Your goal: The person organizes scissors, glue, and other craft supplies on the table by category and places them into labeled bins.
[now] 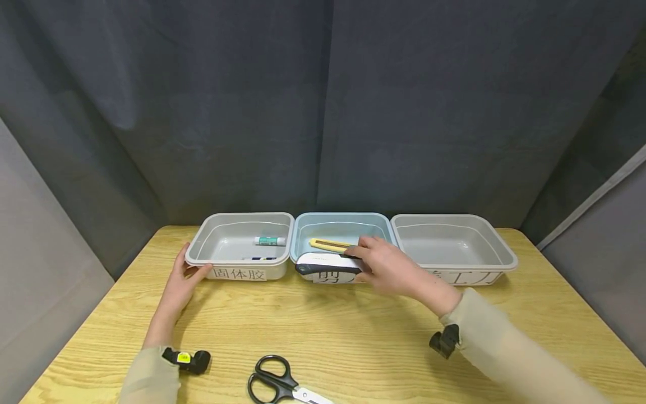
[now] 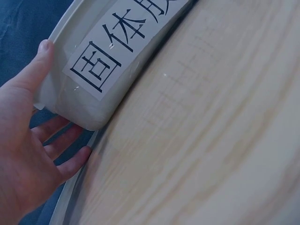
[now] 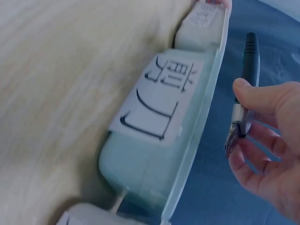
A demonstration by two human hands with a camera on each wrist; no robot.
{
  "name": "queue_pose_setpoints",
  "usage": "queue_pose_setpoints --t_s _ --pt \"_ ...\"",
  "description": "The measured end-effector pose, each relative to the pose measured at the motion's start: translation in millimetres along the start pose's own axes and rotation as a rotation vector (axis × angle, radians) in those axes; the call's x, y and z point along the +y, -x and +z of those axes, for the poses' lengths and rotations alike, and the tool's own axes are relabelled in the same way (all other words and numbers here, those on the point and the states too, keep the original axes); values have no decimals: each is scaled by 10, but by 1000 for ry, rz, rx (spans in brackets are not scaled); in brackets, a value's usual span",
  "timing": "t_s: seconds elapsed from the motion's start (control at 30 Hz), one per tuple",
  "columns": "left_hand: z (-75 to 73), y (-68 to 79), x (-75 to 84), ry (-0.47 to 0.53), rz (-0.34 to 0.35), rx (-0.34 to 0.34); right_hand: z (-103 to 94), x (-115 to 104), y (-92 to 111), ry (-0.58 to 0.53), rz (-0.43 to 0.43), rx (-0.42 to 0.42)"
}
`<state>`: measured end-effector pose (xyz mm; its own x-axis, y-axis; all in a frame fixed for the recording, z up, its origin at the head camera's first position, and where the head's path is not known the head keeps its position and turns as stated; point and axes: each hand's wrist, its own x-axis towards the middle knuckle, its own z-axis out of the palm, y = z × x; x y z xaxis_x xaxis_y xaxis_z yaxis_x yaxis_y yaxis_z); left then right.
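My right hand (image 1: pixel 388 266) holds a white and black stapler (image 1: pixel 323 261) above the front rim of the blue bin (image 1: pixel 348 217). In the right wrist view, thumb and fingers pinch the stapler (image 3: pixel 251 65) near its metal end. A yellow utility knife (image 1: pixel 328 244) shows in the blue bin, its right end hidden by the hand. At the left, my left hand (image 1: pixel 180 283) holds the front left corner of a grey bin (image 1: pixel 242 216). In the left wrist view the thumb lies at the rim, with the other fingers around the corner.
Inside the left bin lie a green and white glue stick (image 1: pixel 270 241) and a partly hidden navy and white item (image 1: pixel 263 258). Another grey bin (image 1: pixel 449 266) stands at the right. Black-handled scissors (image 1: pixel 282 384) lie on the wooden table (image 1: pixel 353 336). A dark curtain (image 1: pixel 323 112) hangs behind.
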<state>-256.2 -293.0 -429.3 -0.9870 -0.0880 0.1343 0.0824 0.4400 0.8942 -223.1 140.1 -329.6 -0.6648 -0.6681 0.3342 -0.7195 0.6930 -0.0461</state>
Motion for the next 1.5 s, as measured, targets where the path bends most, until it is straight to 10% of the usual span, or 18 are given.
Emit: queue_pose_setpoints --t_s 0.5,1.5 --pt "17 3 -18 8 13 2 0 342 -196 48 23 38" --pt "15 25 -40 -53 4 3 466 679 -535 -31 222 -168"
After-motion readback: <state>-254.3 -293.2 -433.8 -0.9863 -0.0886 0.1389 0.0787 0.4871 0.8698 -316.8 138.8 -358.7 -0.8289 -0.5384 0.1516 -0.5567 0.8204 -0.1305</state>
